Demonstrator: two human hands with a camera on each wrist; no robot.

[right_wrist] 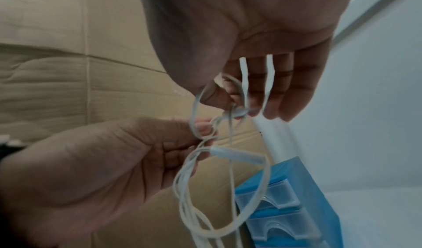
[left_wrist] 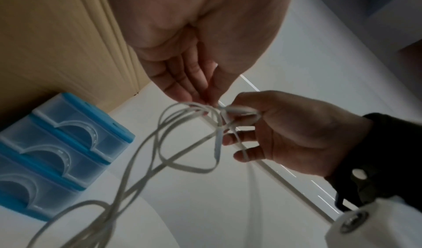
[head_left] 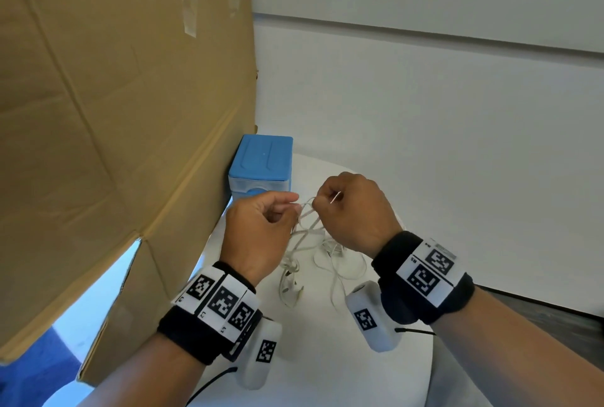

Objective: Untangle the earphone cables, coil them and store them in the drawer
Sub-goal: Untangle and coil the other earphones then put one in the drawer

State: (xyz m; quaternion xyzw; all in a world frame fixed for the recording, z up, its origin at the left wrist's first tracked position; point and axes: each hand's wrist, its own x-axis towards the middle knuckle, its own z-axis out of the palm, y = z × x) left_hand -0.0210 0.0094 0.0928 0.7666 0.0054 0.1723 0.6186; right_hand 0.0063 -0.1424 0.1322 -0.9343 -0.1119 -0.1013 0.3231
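White earphone cables (head_left: pixel 309 236) hang in a tangle between both hands above the white table (head_left: pixel 327 357). My left hand (head_left: pixel 261 226) pinches a knotted strand at its fingertips (left_wrist: pixel 200 96). My right hand (head_left: pixel 353 207) pinches the cables (left_wrist: pixel 189 163) right beside it, with loops round its fingers (right_wrist: pixel 271 96). An inline remote (right_wrist: pixel 237 156) dangles below the knot. Loose cable and earbuds (head_left: pixel 291 279) lie on the table under the hands. The small blue drawer unit (head_left: pixel 261 164) stands just beyond the left hand, its drawers (left_wrist: pixel 57 143) closed.
A large cardboard box (head_left: pixel 114 112) stands along the left, touching the drawer unit. White walls (head_left: pixel 425 112) close off the back and right. The round table's edge (head_left: pixel 433 357) curves at the lower right.
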